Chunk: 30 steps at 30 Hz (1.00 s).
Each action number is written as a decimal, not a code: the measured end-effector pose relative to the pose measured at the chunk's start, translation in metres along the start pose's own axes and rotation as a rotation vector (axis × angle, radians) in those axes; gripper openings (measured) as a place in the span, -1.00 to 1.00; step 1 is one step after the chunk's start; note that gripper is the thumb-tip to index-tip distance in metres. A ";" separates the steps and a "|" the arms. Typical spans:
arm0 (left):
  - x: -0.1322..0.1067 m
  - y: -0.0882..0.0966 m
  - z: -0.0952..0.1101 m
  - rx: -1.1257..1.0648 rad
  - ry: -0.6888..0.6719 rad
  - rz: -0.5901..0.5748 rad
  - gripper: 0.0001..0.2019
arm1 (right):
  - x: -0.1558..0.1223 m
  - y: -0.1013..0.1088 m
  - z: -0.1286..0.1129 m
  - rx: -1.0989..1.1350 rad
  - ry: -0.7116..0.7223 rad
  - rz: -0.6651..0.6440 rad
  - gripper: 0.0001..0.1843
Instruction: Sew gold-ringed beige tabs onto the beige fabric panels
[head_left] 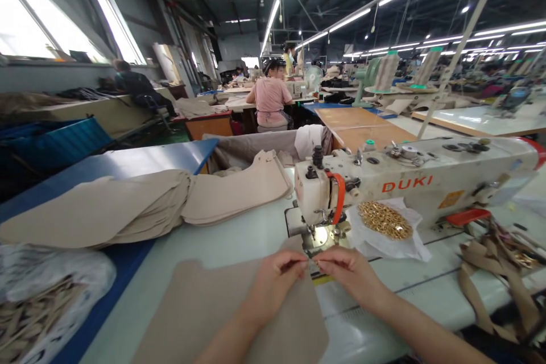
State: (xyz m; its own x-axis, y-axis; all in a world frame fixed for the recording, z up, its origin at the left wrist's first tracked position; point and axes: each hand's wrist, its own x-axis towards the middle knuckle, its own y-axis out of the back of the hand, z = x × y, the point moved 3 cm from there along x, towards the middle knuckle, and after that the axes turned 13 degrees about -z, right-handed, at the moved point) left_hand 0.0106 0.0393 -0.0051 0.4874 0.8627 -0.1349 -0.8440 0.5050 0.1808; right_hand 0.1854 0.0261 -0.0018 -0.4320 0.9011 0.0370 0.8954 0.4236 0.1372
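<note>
In front of the sewing machine's lit needle area [319,236], my two hands meet with their fingertips almost touching. My left hand [275,278] is closed in a pinch above a beige fabric panel [213,296], near the panel's upper right edge. My right hand [350,273] pinches as well, just right of that edge. Whatever lies between the fingertips is too small to make out. The white sewing machine [405,182] stands just beyond. To its front, a heap of gold metal rings or links [384,220] rests on white wrapping [416,244].
Stacked beige panels [234,196] lie left of the machine, beside another pile [98,210]. A plastic bag of strap pieces [42,307] sits at the lower left. Brown straps [482,261] hang at the right. A person in pink [271,99] sits ahead.
</note>
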 end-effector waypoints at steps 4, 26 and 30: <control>0.000 0.000 0.002 -0.041 0.002 -0.023 -0.85 | 0.001 -0.001 0.002 0.041 -0.046 -0.009 -0.73; 0.001 -0.003 0.006 -0.249 0.035 -0.085 -0.67 | 0.011 -0.016 0.009 0.279 -0.138 0.008 -0.67; -0.001 0.002 0.005 -0.382 0.056 -0.052 -0.64 | 0.018 -0.019 0.012 0.398 -0.189 0.013 -0.60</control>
State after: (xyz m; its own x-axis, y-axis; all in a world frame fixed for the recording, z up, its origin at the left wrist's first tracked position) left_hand 0.0102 0.0398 0.0005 0.5272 0.8284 -0.1893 -0.8465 0.4927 -0.2017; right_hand 0.1620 0.0353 -0.0153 -0.4264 0.8920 -0.1501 0.8883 0.3816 -0.2556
